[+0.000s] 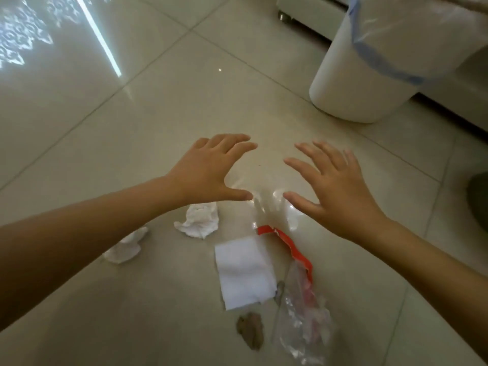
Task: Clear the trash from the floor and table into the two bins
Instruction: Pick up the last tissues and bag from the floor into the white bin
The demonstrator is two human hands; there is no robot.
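I am watching the left hand [208, 173] and right hand [335, 183] reaching, fingers spread and empty, over what may be clear plastic wrap [266, 204] on the floor. Tissues [200, 220] are lying nearby, the white bin [351, 83] beyond. The slick film risks slipping free.

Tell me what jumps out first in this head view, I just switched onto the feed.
Two bare hands, the left hand and right hand, are spread open and empty at mid-frame above the tile floor. Just below them lies scattered trash: a crumpled tissue, a flat white napkin and a clear plastic wrapper with a red strip. A white bin with a clear liner stands at upper right.
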